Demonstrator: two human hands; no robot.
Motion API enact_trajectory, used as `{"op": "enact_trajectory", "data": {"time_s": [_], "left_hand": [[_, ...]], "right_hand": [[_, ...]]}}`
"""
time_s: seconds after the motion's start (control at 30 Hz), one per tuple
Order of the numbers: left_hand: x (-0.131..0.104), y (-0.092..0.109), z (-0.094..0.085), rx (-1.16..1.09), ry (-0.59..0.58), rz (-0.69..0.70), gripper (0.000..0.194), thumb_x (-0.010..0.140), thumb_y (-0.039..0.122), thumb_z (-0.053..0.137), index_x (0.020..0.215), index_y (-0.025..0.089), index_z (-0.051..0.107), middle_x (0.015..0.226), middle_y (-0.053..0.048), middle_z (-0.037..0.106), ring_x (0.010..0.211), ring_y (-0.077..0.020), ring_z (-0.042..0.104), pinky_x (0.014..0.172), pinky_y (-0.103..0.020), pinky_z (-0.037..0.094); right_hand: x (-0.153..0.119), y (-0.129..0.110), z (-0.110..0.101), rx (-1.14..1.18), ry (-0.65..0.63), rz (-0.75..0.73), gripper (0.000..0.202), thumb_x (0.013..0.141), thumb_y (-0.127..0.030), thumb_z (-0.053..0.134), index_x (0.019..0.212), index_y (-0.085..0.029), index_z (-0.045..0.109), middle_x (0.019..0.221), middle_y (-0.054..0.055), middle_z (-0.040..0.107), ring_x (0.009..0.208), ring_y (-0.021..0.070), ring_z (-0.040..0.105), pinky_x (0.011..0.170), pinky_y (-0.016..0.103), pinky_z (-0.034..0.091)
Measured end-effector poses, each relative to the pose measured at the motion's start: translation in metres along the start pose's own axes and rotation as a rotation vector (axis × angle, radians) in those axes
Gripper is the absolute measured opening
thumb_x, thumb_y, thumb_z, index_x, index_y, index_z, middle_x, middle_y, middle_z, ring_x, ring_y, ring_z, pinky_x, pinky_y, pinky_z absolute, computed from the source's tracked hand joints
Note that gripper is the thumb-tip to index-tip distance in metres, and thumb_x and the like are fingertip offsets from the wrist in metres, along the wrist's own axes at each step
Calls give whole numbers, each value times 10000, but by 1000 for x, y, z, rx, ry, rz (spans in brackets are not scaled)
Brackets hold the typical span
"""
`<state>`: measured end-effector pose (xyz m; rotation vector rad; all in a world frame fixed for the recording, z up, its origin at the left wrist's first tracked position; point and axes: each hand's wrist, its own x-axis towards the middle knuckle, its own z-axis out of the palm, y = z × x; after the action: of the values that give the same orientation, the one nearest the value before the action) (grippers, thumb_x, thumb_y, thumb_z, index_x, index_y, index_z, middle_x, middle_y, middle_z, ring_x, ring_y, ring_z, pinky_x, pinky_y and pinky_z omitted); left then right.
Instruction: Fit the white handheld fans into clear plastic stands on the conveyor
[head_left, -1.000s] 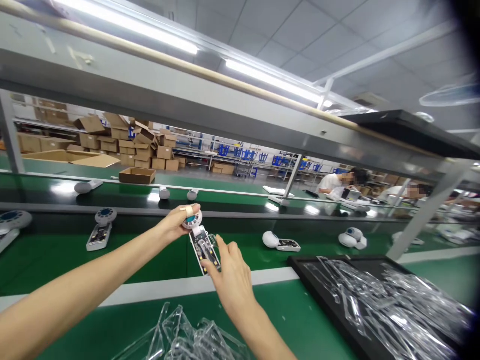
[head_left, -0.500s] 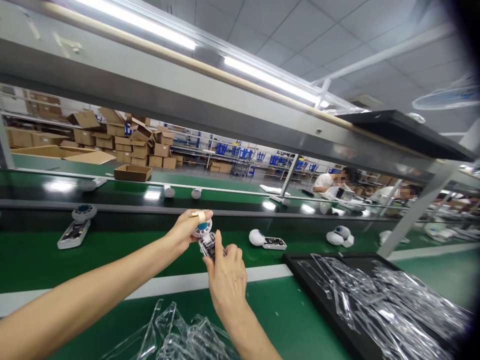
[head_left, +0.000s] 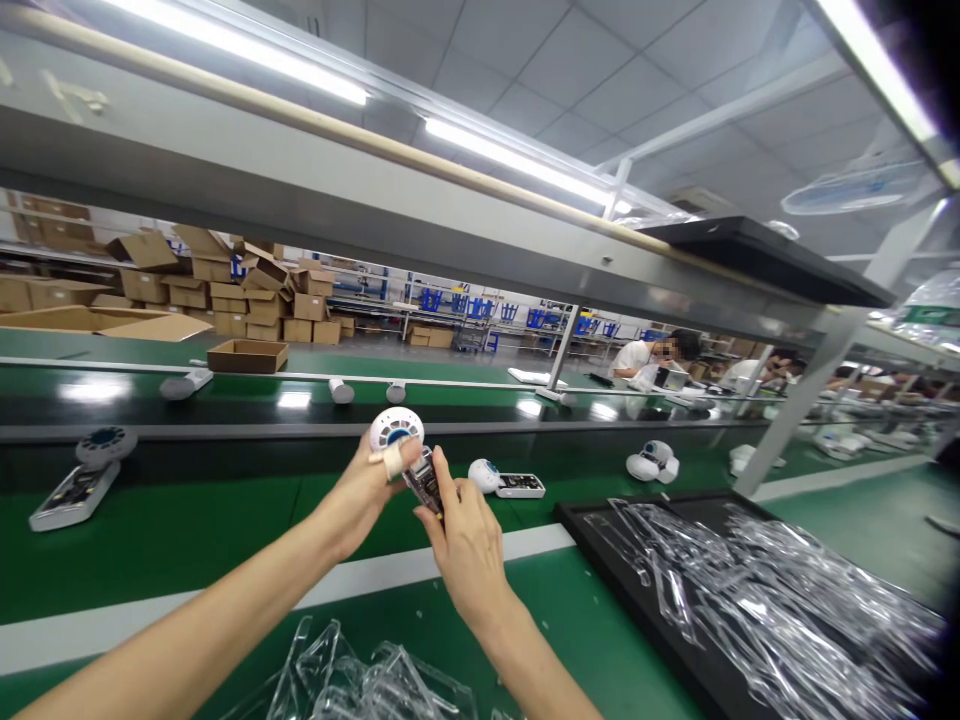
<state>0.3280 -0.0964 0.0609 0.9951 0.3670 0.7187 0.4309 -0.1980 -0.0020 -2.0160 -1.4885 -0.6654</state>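
Observation:
Both hands hold one white device in the middle of the view. My left hand [head_left: 367, 490] grips its round head [head_left: 396, 428], with the thumb, which wears a pale band, across the lower edge. My right hand [head_left: 469, 535] is closed on the long body [head_left: 426, 480], where dark electronics show. The device is tilted, its head up and to the left. Just to the right, a similar white device [head_left: 520, 487] lies on the green belt. Another open device [head_left: 73, 497] lies at the far left.
Clear plastic pieces [head_left: 375, 685] are piled at the bottom centre. A black tray [head_left: 637, 610] of more clear pieces fills the lower right. A metal post [head_left: 802, 400] rises behind it. A person [head_left: 637, 358] sits across the line.
The device's round head has turned to face up more, and my left thumb has moved to its lower edge. The belt devices on both sides appear farther left in the shifted view.

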Motion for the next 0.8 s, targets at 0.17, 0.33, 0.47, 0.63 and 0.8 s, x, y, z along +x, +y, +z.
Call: {"op": "enact_trajectory", "data": {"time_s": [0.17, 0.33, 0.47, 0.63, 0.8], "left_hand": [[-10, -23, -7, 73, -84, -151, 582, 587, 481, 841, 1033, 159, 652, 937, -78, 672, 860, -204, 614, 721, -300, 490], [-20, -22, 9, 249, 37, 81, 529, 629, 500, 792, 1035, 186, 662, 991, -66, 679, 900, -223, 616, 746, -309, 496], [-37, -28, 16, 334, 111, 261, 498, 600, 456, 807, 1005, 206, 660, 1014, -49, 662, 954, -233, 605, 822, -315, 490], [-50, -34, 19, 448, 138, 391, 381, 658, 413, 781, 963, 227, 650, 1004, -25, 641, 941, -202, 600, 857, -292, 488], [-7, -29, 15, 349, 93, 153, 405, 624, 441, 785, 910, 183, 658, 916, -36, 662, 809, -191, 622, 699, -283, 526]], "right_hand": [[-5, -8, -19, 191, -19, -28, 518, 919, -336, 528, 1425, -272, 436, 1027, 105, 603, 926, 282, 586, 776, 441, 512], [12, -6, -19, 708, 188, 531, 423, 959, -440, 320, 1149, -196, 609, 894, 59, 633, 822, 201, 606, 740, 333, 484], [27, -3, -18, 917, 323, 703, 509, 909, -531, 337, 555, -214, 519, 567, 8, 543, 585, 164, 533, 617, 296, 424], [30, -6, -24, 885, 405, 586, 538, 918, -487, 321, 471, -226, 468, 482, -12, 499, 521, 138, 485, 597, 279, 383], [23, 9, -27, 785, 115, 552, 468, 934, -463, 325, 588, -212, 516, 580, -27, 535, 602, 133, 509, 631, 266, 376]]}}
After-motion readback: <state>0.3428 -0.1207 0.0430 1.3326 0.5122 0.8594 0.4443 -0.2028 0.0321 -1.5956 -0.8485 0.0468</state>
